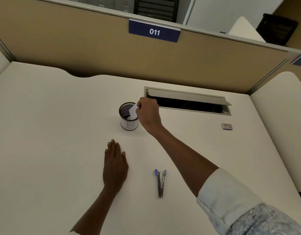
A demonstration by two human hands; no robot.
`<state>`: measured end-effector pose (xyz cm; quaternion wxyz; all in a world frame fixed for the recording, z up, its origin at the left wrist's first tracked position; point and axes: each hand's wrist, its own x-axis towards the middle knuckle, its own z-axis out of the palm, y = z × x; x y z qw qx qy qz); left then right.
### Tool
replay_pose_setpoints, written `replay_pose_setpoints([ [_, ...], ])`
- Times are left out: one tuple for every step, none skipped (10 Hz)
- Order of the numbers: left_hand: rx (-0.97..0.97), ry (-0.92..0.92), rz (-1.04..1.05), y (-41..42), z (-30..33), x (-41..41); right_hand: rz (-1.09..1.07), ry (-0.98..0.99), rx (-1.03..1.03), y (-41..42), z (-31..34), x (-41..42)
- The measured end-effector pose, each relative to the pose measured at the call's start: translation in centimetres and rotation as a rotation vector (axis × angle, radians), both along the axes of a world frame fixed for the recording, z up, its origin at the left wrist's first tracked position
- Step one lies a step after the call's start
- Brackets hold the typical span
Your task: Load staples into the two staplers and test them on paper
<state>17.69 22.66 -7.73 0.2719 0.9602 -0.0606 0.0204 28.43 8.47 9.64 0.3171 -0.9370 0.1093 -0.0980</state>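
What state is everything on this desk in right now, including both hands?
Stapler: swung open, lying flat on the desk.
Paper: pinched by the right hand, partly inside the cup.
Cup: upright, labelled B.
Staple box: lying untouched, far right.
Cable hatch: lid open.
Left hand: flat on the desk, fingers straight.
Right hand: grip closed on the paper.

An office cubicle: a tan fabric partition (95, 39) bearing a blue "011" sign (154, 32) backs a white surface (44, 116) fitted with a cable hatch (187, 100); filing cabinets (102, 2) stand beyond.
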Motion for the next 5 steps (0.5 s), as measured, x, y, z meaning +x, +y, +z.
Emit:
replay_pose_setpoints([
  [0.015,-0.012,0.001,0.0,0.0,0.0,-0.005,0.038,-0.072,0.8,-1.2,0.9],
  [0.018,-0.019,0.01,0.0,-0.1,0.0,-0.019,0.098,-0.1,0.8,-2.1,1.5],
  [0.003,-0.009,0.015,-0.1,0.0,0.1,0.006,0.105,-0.087,0.3,-2.3,1.3],
  [0.005,-0.032,0.009,-0.1,-0.3,0.1,0.028,0.028,-0.041,-0.4,-2.3,0.4],
  [-0.013,-0.023,0.027,-0.1,-0.3,0.1,0.009,-0.053,0.004,-1.2,-2.5,-0.6],
])
